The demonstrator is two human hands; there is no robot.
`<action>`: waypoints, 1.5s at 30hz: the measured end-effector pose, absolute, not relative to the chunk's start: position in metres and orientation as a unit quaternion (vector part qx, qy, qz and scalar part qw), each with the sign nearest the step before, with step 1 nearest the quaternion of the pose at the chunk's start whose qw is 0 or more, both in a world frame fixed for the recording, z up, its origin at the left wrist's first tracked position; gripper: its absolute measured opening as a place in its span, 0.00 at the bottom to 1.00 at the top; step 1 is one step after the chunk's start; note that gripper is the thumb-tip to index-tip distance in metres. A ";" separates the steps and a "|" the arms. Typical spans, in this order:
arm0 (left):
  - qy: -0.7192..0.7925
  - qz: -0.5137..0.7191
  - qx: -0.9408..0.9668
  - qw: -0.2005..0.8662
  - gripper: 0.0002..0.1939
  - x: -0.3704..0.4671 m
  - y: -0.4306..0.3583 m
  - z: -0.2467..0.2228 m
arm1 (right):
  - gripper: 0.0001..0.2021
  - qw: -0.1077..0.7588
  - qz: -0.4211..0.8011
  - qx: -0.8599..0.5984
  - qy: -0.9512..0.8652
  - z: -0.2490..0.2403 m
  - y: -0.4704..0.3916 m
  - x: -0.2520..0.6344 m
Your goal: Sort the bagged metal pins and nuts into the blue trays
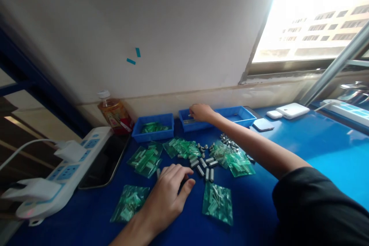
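Observation:
My right hand [201, 112] reaches over the middle blue tray [184, 127], fingertips down inside it and bent together. What they pinch, if anything, is hidden; small metal pieces [188, 121] show just below them. Low over the table, my left hand [170, 188] has loosely bent fingers, its thumb apart from the index finger and nothing visible between them. Short metal cylinders [203, 162] lie just beyond it. On its left is a green-tinted plastic bag of small parts [129, 203], and on its right a similar bag [217, 203].
A left blue tray [152, 135] contains green bags. More filled bags [148, 159] and small metal fittings [229, 142] cover the middle. At left are a power strip [69, 169], a dark phone [106, 157] and a bottle [113, 113]. White devices [292, 110] lie at right.

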State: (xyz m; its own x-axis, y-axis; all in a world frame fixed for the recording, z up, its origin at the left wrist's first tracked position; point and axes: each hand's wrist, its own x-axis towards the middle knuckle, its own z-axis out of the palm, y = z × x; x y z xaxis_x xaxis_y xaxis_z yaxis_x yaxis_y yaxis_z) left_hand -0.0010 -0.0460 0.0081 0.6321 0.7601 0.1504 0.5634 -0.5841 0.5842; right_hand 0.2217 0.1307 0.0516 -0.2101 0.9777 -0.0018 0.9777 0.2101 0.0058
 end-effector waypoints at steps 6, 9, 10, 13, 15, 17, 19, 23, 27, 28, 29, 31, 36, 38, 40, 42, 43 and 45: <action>0.367 0.182 0.876 0.256 0.15 -0.002 -0.049 0.008 | 0.15 0.008 0.007 0.654 0.756 0.043 0.136 0.207; 0.364 0.180 0.879 0.252 0.15 -0.002 -0.050 0.008 | 0.16 0.015 -0.001 0.647 0.762 0.042 0.139 0.207; 0.362 0.181 0.879 0.251 0.15 -0.002 -0.050 0.009 | 0.17 0.017 -0.005 0.642 0.766 0.041 0.140 0.208; 0.360 0.182 0.880 0.250 0.15 -0.002 -0.051 0.009 | 0.18 0.020 -0.023 0.624 0.781 0.039 0.144 0.212; 0.360 0.179 0.880 0.253 0.15 -0.001 -0.050 0.009 | 0.19 0.021 -0.036 0.613 0.789 0.039 0.145 0.214; 0.363 0.177 0.879 0.254 0.15 -0.001 -0.050 0.009 | 0.19 0.022 -0.050 0.601 0.798 0.040 0.143 0.215; 0.364 0.177 0.879 0.254 0.15 -0.001 -0.048 0.008 | 0.19 0.024 -0.060 0.588 0.806 0.042 0.141 0.213; 0.365 0.167 0.879 0.256 0.16 0.000 -0.046 0.007 | 0.19 0.033 -0.069 0.569 0.819 0.047 0.139 0.206; 0.371 0.164 0.880 0.248 0.15 0.000 -0.047 0.005 | 0.18 0.041 -0.078 0.555 0.827 0.048 0.141 0.202; 0.371 0.164 0.880 0.245 0.14 0.000 -0.047 0.005 | 0.18 0.041 -0.079 0.550 0.830 0.048 0.142 0.202; 0.372 0.164 0.881 0.242 0.14 0.000 -0.047 0.005 | 0.18 0.040 -0.081 0.545 0.833 0.047 0.142 0.202; 0.375 0.166 0.882 0.233 0.12 0.001 -0.047 0.005 | 0.18 0.037 -0.085 0.536 0.839 0.047 0.142 0.201; 0.381 0.182 0.884 0.203 0.10 0.002 -0.046 0.004 | 0.21 0.016 -0.086 0.522 0.849 0.050 0.137 0.204; 0.384 0.194 0.883 0.186 0.09 0.003 -0.046 0.002 | 0.24 -0.007 -0.078 0.522 0.849 0.053 0.134 0.210; 0.393 0.212 0.881 0.157 0.10 0.004 -0.043 0.000 | 0.26 -0.044 -0.073 0.526 0.846 0.055 0.130 0.219; 0.403 0.228 0.879 0.116 0.12 0.003 -0.038 -0.004 | 0.26 -0.089 -0.068 0.531 0.840 0.056 0.121 0.230; 0.408 0.232 0.878 0.093 0.14 0.002 -0.035 -0.005 | 0.25 -0.115 -0.062 0.530 0.838 0.056 0.114 0.235; 0.415 0.224 0.880 0.052 0.16 -0.001 -0.028 -0.009 | 0.25 -0.166 -0.042 0.513 0.841 0.054 0.090 0.243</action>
